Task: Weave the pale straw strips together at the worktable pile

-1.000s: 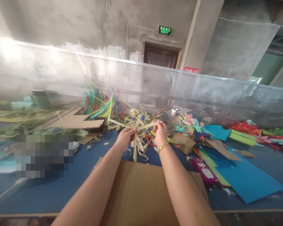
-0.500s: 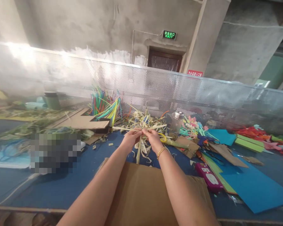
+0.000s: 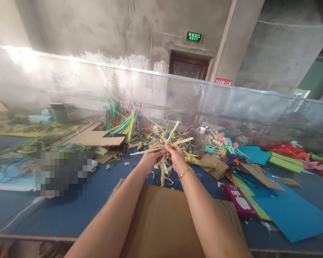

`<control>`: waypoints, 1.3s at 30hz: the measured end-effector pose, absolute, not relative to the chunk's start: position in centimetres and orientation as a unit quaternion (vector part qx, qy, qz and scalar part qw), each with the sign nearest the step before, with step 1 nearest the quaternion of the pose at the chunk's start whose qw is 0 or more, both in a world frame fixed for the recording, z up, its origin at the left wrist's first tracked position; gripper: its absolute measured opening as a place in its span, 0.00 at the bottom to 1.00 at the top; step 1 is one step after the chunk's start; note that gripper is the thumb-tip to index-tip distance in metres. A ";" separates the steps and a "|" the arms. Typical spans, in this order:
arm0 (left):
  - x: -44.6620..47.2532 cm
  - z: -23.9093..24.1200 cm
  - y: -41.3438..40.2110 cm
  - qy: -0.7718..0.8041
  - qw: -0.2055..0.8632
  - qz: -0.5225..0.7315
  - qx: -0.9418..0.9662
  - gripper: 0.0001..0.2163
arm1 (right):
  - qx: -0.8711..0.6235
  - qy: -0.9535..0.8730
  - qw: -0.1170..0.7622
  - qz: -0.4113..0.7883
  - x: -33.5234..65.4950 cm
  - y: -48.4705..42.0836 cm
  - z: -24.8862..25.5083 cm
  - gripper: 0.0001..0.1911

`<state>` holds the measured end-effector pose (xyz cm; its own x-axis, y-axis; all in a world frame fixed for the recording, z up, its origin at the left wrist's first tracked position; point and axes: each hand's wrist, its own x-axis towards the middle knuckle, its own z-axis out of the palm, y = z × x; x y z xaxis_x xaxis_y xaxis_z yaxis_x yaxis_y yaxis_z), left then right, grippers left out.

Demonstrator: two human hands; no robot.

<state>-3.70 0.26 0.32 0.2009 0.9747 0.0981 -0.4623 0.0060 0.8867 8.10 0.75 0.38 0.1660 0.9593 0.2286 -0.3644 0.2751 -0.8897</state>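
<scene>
Pale dry plant strips (image 3: 173, 132), crossing one another, are pinched in front of me above the blue tabletop. My left hand (image 3: 153, 157) closes its fingertips on the crossing from the left. From the right, my right hand (image 3: 175, 154), with a gold bracelet on its wrist, pinches the same spot. Strip ends stick out to the left, to the right, up and down toward me. Fingertips hide the crossing itself. Behind the hands lies a heap of dry strips and scraps (image 3: 157, 132). Brown cardboard (image 3: 161, 218) lies beneath my forearms.
Cut cardboard (image 3: 97, 138) and bundled colourful pipe cleaners (image 3: 115, 120) stand at the back left. A clear bottle (image 3: 203, 138) is behind my right hand. Rightward lie scissors (image 3: 244, 175), a purple case (image 3: 238, 201) and blue sheets (image 3: 290, 211). A perforated metal screen (image 3: 148, 93) runs along the back.
The strips have turned in my fingers: one end now points up and to the right, and the right-hand ends have spread apart. Both hands stay together in nearly the same place.
</scene>
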 end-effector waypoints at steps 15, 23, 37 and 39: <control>-4.3 0.2 0.9 0.292 0.581 0.685 0.329 0.19 | -0.406 -0.566 0.562 0.446 7.7 0.5 -0.4 0.19; -4.8 -0.1 1.8 0.339 0.547 0.703 0.302 0.17 | -0.432 -0.599 0.508 0.442 7.7 0.6 -0.7 0.11; -4.9 0.3 1.7 0.299 0.575 0.694 0.314 0.14 | -0.410 -0.636 0.505 0.415 8.0 1.2 -1.0 0.14; -4.9 0.5 1.5 0.298 0.577 0.690 0.318 0.15 | -0.414 -0.628 0.539 0.379 8.1 1.3 -0.8 0.15</control>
